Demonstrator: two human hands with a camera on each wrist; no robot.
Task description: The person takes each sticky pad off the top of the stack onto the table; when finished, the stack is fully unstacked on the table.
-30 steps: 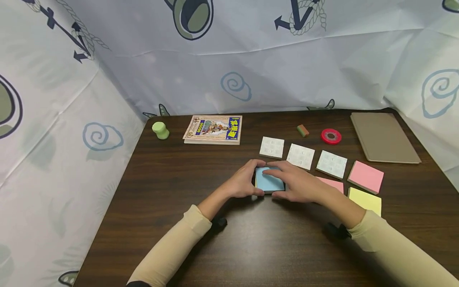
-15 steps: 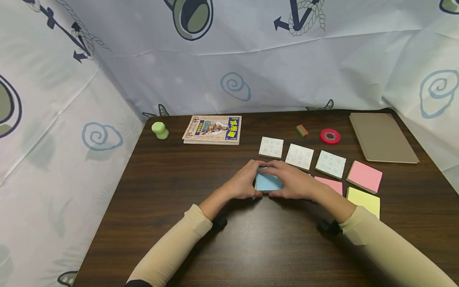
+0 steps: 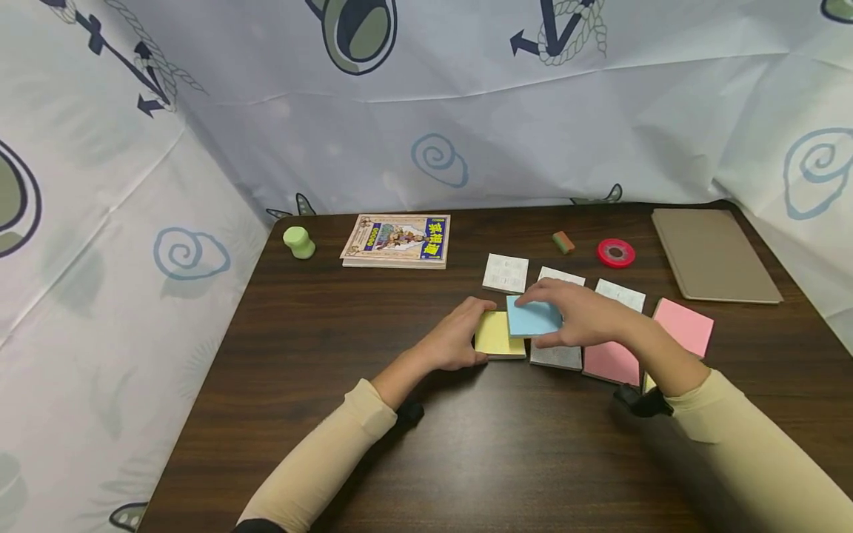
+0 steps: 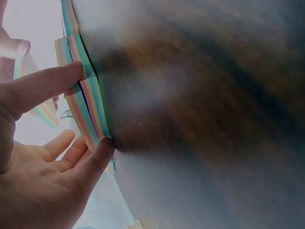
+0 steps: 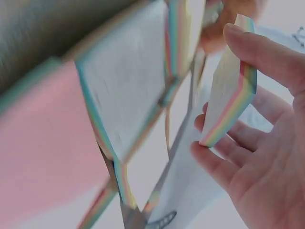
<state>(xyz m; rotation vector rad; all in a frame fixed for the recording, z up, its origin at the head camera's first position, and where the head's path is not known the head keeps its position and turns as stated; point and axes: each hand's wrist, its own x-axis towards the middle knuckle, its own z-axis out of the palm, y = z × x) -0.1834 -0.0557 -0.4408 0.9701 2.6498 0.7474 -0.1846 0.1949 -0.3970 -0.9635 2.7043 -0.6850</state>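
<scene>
My right hand [image 3: 586, 314] grips a blue-topped sticky note pad [image 3: 535, 318] between thumb and fingers. It is raised and overlaps the corner of a yellow-topped sticky note pad [image 3: 494, 338] in the head view. Striped coloured edges and a pale underside show on the raised pad [image 5: 231, 88] in the right wrist view. My left hand [image 3: 456, 337] holds the left side of the yellow-topped pad, thumb at the near edge and fingers at the far one. In the left wrist view, two striped layers [image 4: 88, 107] lie stacked between the fingertips.
White printed pads [image 3: 505, 272], another white pad [image 3: 556, 356] and pink pads [image 3: 609, 363] surround the hands, mostly to the right. Behind lie a book [image 3: 396, 241], a small eraser-like block [image 3: 563, 242], a red ring [image 3: 615, 253] and a tan board [image 3: 716, 255]. A green knob-shaped object [image 3: 299, 242] stands far left.
The blue-topped pad has come up off the stack and moved right in my right hand, uncovering the yellow top below. My left hand has stayed in place.
</scene>
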